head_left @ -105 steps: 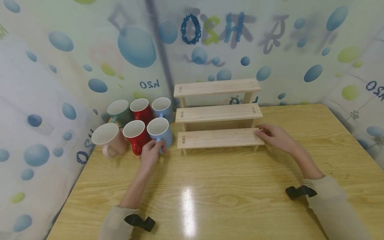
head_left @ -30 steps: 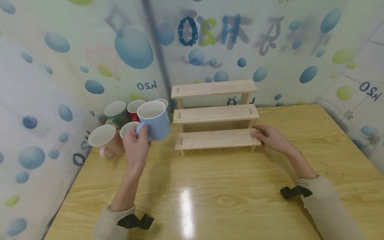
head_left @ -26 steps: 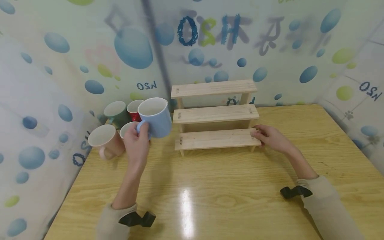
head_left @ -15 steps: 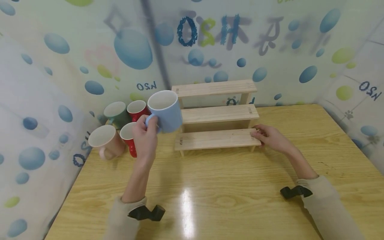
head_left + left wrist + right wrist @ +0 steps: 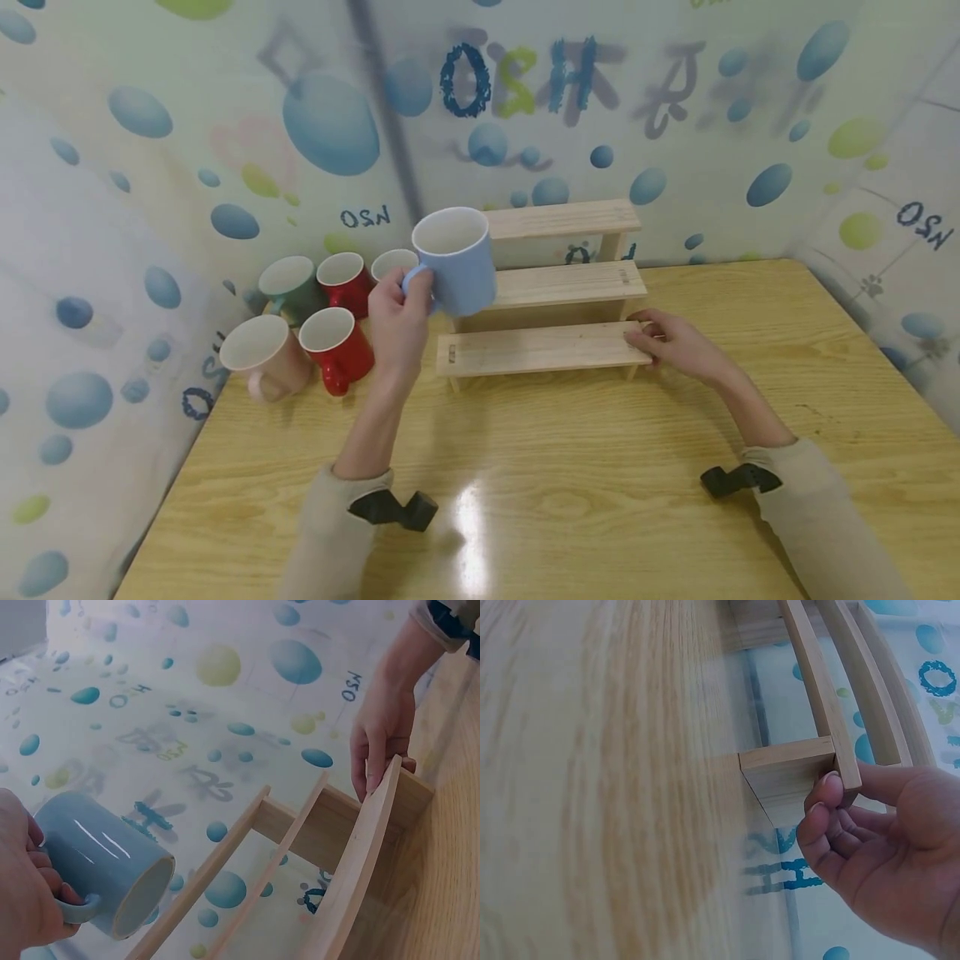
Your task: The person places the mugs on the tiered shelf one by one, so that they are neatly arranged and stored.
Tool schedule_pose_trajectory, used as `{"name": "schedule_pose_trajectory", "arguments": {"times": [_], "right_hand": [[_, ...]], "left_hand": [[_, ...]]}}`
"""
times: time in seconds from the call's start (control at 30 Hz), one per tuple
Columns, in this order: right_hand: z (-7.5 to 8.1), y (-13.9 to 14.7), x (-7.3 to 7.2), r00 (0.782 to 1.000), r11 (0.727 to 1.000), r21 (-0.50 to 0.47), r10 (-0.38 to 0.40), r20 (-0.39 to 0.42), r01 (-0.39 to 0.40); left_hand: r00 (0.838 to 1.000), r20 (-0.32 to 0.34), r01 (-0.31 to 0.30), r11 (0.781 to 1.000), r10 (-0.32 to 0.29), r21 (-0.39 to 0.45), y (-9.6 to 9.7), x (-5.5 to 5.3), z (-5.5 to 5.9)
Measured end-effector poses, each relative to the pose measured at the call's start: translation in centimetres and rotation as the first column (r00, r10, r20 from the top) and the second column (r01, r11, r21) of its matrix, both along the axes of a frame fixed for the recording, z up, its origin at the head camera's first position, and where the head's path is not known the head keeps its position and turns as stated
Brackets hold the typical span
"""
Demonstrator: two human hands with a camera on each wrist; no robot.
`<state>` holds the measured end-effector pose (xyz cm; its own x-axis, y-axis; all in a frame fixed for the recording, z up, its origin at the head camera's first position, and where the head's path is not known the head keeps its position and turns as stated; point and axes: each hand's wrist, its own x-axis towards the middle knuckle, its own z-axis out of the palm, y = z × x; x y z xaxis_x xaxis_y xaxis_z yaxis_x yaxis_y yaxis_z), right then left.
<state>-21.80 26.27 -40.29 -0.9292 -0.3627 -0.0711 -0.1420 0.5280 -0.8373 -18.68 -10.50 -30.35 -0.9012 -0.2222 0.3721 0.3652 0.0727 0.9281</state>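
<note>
My left hand [image 5: 401, 321] grips a light blue mug [image 5: 461, 267] by its handle, holding it up in front of the left end of a three-step wooden shelf [image 5: 543, 348]. In the left wrist view the mug [image 5: 105, 862] is tilted, its base facing the shelf, and fingers curl through the handle. With thumb and fingertips my right hand [image 5: 675, 343] pinches the right end of the lowest board. The right wrist view shows that hand [image 5: 885, 847] with the thumb on top of the board's corner and fingers curled beneath, beside the shelf's end support [image 5: 787, 769].
Left of the shelf stand a pink mug [image 5: 266, 358], two red mugs, the front one [image 5: 341, 354] nearer me, a green mug [image 5: 292, 292] and another mug [image 5: 393, 262] partly behind my left hand. A patterned curtain [image 5: 337, 125] backs the wooden table [image 5: 562, 475].
My left hand took the front light blue mug by its handle, lifted it off the table and carried it right and up toward the shelf. The right hand keeps its hold on the lowest board.
</note>
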Motion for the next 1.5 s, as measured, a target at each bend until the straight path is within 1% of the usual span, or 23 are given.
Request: {"name": "schedule_pose_trajectory", "arguments": {"times": [0.1, 0.23, 0.3, 0.4, 0.47, 0.57, 0.63, 0.77, 0.87, 1.0, 1.1, 1.2, 1.5], "right_hand": [[0.0, 0.0, 0.0, 1.000, 1.000, -0.005, 0.006, 0.003, -0.006], [-0.2, 0.0, -0.1, 1.000, 1.000, -0.002, 0.005, 0.002, -0.005], [-0.2, 0.1, -0.2, 1.000, 1.000, -0.001, 0.004, 0.000, -0.004], [-0.2, 0.1, -0.2, 1.000, 1.000, -0.006, 0.006, 0.001, -0.006], [-0.2, 0.1, -0.1, 1.000, 1.000, -0.010, 0.008, 0.003, -0.008], [-0.2, 0.1, -0.1, 1.000, 1.000, -0.013, 0.009, 0.004, -0.009], [-0.2, 0.1, -0.1, 1.000, 1.000, -0.013, 0.008, 0.007, -0.008], [-0.3, 0.1, -0.1, 1.000, 1.000, -0.025, 0.012, 0.012, -0.012], [-0.3, 0.1, 0.0, 1.000, 0.999, -0.042, 0.014, 0.016, -0.014], [-0.2, 0.2, 0.1, 1.000, 0.998, -0.054, 0.013, 0.019, -0.012], [-0.2, 0.2, 0.2, 1.000, 0.999, -0.050, 0.014, 0.014, -0.013], [-0.3, 0.2, 0.2, 1.000, 0.999, -0.046, 0.018, 0.009, -0.017], [-0.5, 0.3, 0.0, 1.000, 0.998, -0.054, 0.023, 0.004, -0.022]], "left_hand": [[0.999, -0.001, 0.033, 0.999, -0.033, 0.004, 0.5, -0.4, 0.3], [0.997, 0.008, 0.078, 0.997, -0.078, 0.020, 1.2, -1.2, 0.7], [0.996, 0.014, 0.083, 0.996, -0.084, 0.023, 1.7, -1.8, 0.9], [0.997, 0.025, 0.073, 0.997, -0.073, 0.001, 2.4, -2.6, 1.0], [0.997, 0.019, 0.069, 0.997, -0.069, -0.025, 2.9, -3.1, 1.0], [0.997, -0.006, 0.073, 0.996, -0.074, -0.046, 3.6, -3.8, 1.1], [0.996, -0.036, 0.080, 0.996, -0.082, -0.048, 4.1, -4.3, 1.2], [0.992, -0.071, 0.098, 0.994, -0.100, -0.040, 5.3, -5.4, 1.5], [0.990, -0.070, 0.119, 0.992, -0.121, -0.040, 6.2, -6.2, 1.9], [0.984, -0.066, 0.164, 0.986, -0.165, -0.027, 7.4, -7.2, 2.3], [0.977, -0.064, 0.202, 0.979, -0.202, -0.009, 8.1, -8.1, 2.2], [0.973, -0.050, 0.225, 0.974, -0.225, -0.008, 8.6, -8.7, 1.9], [0.966, -0.040, 0.256, 0.966, -0.257, -0.027, 9.5, -10.1, 1.7]]}}
